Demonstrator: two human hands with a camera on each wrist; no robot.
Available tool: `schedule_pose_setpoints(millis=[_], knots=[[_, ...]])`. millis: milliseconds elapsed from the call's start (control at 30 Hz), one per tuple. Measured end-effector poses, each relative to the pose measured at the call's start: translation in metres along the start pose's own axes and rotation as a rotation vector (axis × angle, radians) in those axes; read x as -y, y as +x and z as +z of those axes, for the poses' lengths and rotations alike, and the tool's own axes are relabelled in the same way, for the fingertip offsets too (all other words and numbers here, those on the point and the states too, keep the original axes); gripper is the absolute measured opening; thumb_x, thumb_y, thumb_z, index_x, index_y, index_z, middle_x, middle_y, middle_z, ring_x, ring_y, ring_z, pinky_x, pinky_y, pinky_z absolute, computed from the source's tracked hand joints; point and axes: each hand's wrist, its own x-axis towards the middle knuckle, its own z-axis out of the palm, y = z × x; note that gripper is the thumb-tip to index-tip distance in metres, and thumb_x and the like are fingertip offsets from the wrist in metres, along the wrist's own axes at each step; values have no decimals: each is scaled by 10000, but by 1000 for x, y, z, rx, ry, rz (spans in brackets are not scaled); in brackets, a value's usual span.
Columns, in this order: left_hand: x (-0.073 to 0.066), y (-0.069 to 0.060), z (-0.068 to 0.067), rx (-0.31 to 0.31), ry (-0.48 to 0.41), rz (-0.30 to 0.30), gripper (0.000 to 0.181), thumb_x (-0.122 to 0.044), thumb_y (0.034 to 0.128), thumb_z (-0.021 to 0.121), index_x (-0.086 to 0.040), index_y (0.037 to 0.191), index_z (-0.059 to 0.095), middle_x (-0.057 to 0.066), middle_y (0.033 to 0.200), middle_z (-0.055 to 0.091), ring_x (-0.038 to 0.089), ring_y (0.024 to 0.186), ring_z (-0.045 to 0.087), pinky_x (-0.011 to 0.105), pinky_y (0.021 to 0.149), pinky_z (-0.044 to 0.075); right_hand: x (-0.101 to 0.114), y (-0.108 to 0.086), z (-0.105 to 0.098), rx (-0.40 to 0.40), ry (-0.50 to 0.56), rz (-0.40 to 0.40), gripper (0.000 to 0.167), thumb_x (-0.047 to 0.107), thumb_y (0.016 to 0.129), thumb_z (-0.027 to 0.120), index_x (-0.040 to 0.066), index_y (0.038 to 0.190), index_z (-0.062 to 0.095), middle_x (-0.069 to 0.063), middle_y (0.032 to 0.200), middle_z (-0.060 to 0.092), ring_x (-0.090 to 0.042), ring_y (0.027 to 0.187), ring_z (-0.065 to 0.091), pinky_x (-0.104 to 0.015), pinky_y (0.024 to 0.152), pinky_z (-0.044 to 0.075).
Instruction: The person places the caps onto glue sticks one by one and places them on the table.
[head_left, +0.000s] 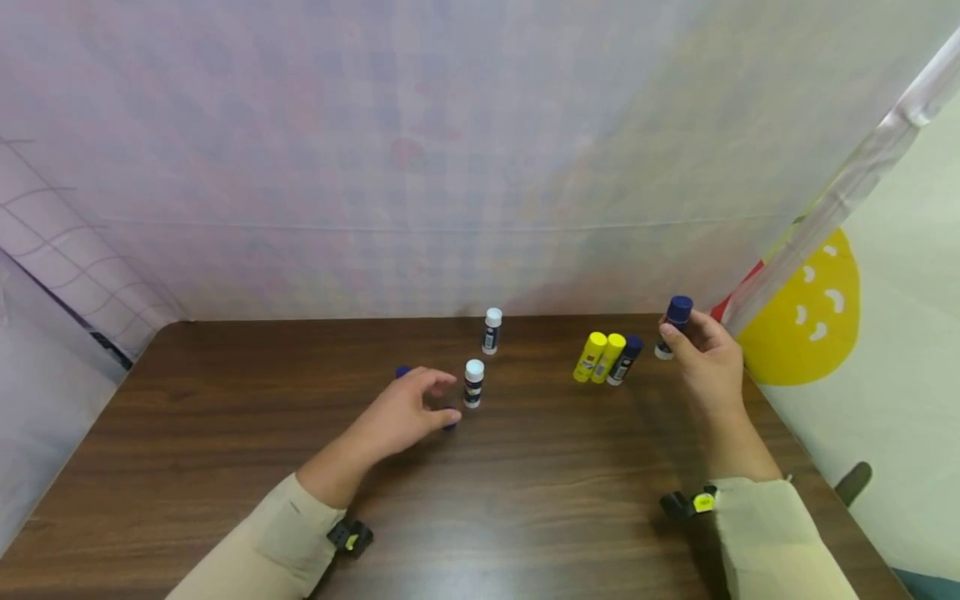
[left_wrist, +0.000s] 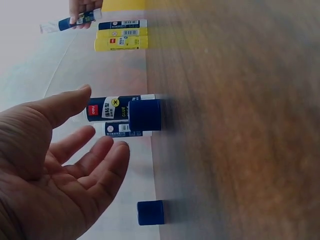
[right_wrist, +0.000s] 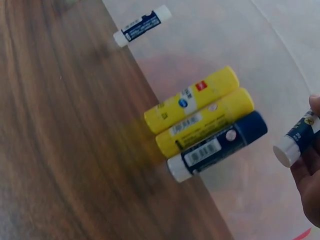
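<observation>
My right hand [head_left: 708,362] grips a navy glue stick [head_left: 679,310] with its blue cap on, held upright above the table's right side. With fingers spread and nothing held, my left hand [head_left: 401,414] hovers beside a navy glue stick [head_left: 473,385] that stands uncapped with a white top. One blue cap [left_wrist: 145,115] sits by the left thumb and partly covers that stick in the left wrist view. Another blue cap [left_wrist: 150,213] stands farther left, mostly behind the hand in the head view. A second white-topped glue stick [head_left: 492,332] is upright farther back.
Two yellow glue sticks [head_left: 589,357] and a capped navy glue stick [head_left: 626,361] stand in a tight row left of my right hand. Behind the brown wooden table [head_left: 225,400] hangs a pale patterned cloth [head_left: 405,192]. The table's right edge lies close to my right arm.
</observation>
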Motion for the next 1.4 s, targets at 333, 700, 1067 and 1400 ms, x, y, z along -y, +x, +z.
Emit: schedule_pose_setpoints(millis=[333, 700, 1067, 1400], knots=[[5, 2, 1, 39, -5, -8, 496, -255, 910, 822, -149, 1361, 647, 84, 1287, 674, 262, 1203, 646, 499, 1044, 549, -21, 5, -11, 57, -75, 93, 208, 34, 931, 764, 118, 1116, 721, 127, 928, 765, -18, 889, 691, -88, 799, 568], [10, 5, 1, 83, 25, -17, 444, -232, 923, 811, -99, 1326, 679, 72, 1273, 676, 263, 1190, 660, 467, 1038, 560, -36, 7, -20, 112, -200, 163, 177, 123, 947, 773, 180, 1103, 712, 197, 931, 743, 9, 899, 657, -76, 775, 546], [10, 11, 5, 94, 49, 21, 410, -203, 903, 827, -54, 1266, 708, 88, 1190, 725, 249, 1134, 686, 444, 1022, 570, -52, 9, -33, 182, -297, 221, 168, 176, 960, 767, 258, 1089, 698, 247, 956, 701, 26, 937, 616, -68, 823, 503], [8, 10, 6, 100, 75, 25, 362, -179, 900, 828, -68, 1230, 727, 77, 1204, 726, 243, 1131, 683, 442, 1027, 568, -57, 7, -33, 251, -389, 247, 231, 239, 960, 773, 248, 1173, 684, 282, 1000, 657, 26, 1016, 567, -87, 848, 477]])
